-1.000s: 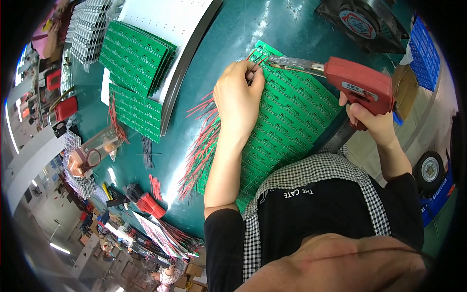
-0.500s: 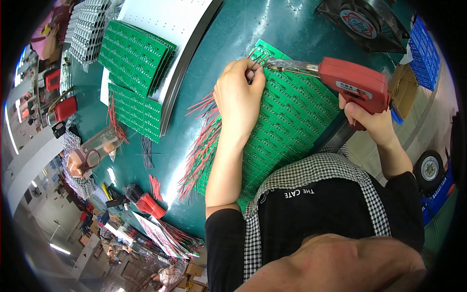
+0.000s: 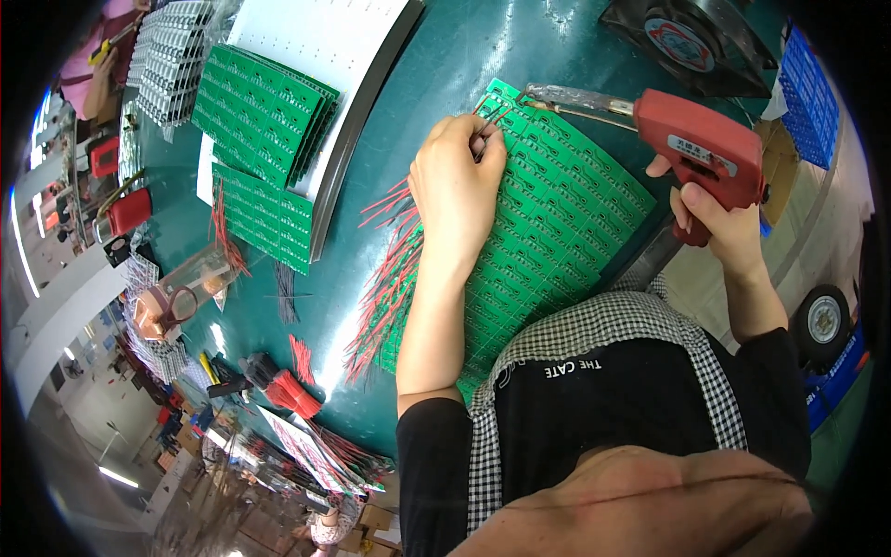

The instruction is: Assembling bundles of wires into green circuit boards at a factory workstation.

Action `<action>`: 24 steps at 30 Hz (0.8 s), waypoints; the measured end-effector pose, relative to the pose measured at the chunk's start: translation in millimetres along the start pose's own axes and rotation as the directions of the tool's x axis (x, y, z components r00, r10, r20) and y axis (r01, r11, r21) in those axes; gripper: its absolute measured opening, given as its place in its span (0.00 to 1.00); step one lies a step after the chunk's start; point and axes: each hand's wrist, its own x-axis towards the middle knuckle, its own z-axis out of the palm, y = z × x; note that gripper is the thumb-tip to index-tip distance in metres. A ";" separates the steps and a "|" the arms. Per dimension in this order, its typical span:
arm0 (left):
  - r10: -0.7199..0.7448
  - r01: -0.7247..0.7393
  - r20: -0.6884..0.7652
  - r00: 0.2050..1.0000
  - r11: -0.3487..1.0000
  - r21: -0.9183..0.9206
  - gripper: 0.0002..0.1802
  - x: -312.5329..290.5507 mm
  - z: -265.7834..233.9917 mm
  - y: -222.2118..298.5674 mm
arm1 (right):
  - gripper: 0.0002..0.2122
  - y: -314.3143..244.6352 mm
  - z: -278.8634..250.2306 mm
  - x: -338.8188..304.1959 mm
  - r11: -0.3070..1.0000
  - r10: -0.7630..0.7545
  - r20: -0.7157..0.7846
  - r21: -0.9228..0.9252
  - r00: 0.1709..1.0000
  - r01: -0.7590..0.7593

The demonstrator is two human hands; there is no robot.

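A large green circuit board panel point(image 3: 557, 218) lies on the bench in front of me, printed with rows of small repeated boards. My right hand point(image 3: 716, 223) is wrapped round the handle of a red soldering gun point(image 3: 701, 139). Its long tip points left over the panel's far corner, a little apart from my other hand. At that corner my left hand point(image 3: 455, 186) is closed in a pinch on a thin wire point(image 3: 492, 119); the pinched part is mostly hidden by the fingers. Many red and dark wires point(image 3: 385, 278) fan out from the panel's left edge, below my left forearm.
Stacked green panels point(image 3: 255, 111) lie on a white board at the far left. A clear container point(image 3: 200, 269), a red wire bundle point(image 3: 295, 395) and a yellow-and-black tool point(image 3: 212, 369) sit at the left. A black fan point(image 3: 691, 46) stands far right, near a blue crate point(image 3: 809, 97).
My right hand has moved the soldering gun right and slightly toward the far side, drawing its tip away from my left fingers. The left hand has stayed nearly still.
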 end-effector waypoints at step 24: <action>0.184 -0.176 -0.026 0.983 0.966 0.189 0.07 3.3 -9.6 5.5 | 0.14 -0.5 -1.2 0.2 0.998 -0.018 -0.028 0.052 0.999 0.019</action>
